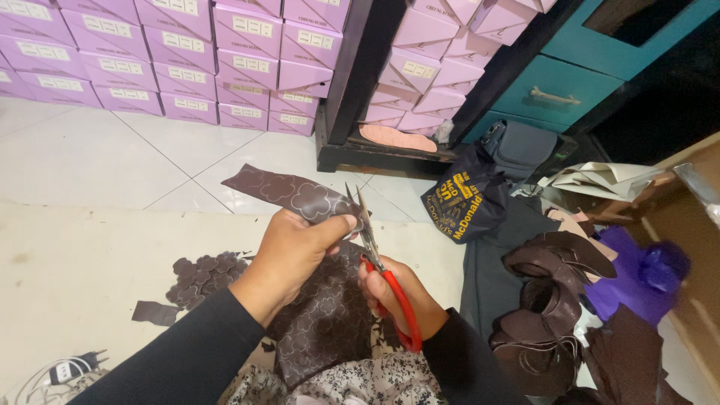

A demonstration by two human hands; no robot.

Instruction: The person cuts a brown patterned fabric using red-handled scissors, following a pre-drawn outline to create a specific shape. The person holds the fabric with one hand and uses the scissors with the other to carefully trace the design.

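Cutting brown sheet (289,192), scissors (382,276) in right hand (396,294)

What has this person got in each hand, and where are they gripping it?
Left hand pinches the dark brown patterned strip near its end. Right hand holds the scissors by the red handles.

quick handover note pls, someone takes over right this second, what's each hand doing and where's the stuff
Left hand: pinches a dark brown strip marked with scalloped flower outlines, holding it up in front of the person.
Right hand: grips the red-handled scissors, blades open at the strip's right end.
Done: a pile of cut flower pieces lies on the floor to the left, with one loose offcut beside it.
Left: the strip in hand is uncut along most of its length, and more marked brown material lies on the lap.
Nearby: brown leather pieces heaped to the right.
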